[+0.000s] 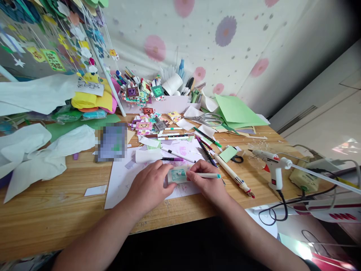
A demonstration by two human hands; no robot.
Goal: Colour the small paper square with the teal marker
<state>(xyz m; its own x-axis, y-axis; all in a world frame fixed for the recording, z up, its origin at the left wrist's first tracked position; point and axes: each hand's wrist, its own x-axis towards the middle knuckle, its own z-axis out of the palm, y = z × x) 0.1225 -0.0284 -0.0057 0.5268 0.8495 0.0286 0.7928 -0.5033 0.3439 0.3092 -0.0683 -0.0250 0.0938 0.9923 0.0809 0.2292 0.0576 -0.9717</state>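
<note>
My left hand [152, 181] is closed on the left end of a small white paper piece [180, 180], thumb below and fingers above. A teal square drawing [177, 173] shows on that piece. My right hand [207, 181] grips a white marker with a teal end [211, 175], its tip over the drawing. Whether the tip touches the paper I cannot tell. Both hands rest on a large white sheet [115, 192] marked with pink and purple stains. Just above the paper piece lie a purple marker [172, 159] and a white marker with a black cap [178, 154].
To the right are a thick multicolour pen [232, 174], black-handled scissors [237, 159] and a glue gun [272, 165] with its cable. Metal scissors [207, 119], small coloured cutouts [143, 127] and a pen box [169, 103] stand farther back. White tissue [73, 145] lies left.
</note>
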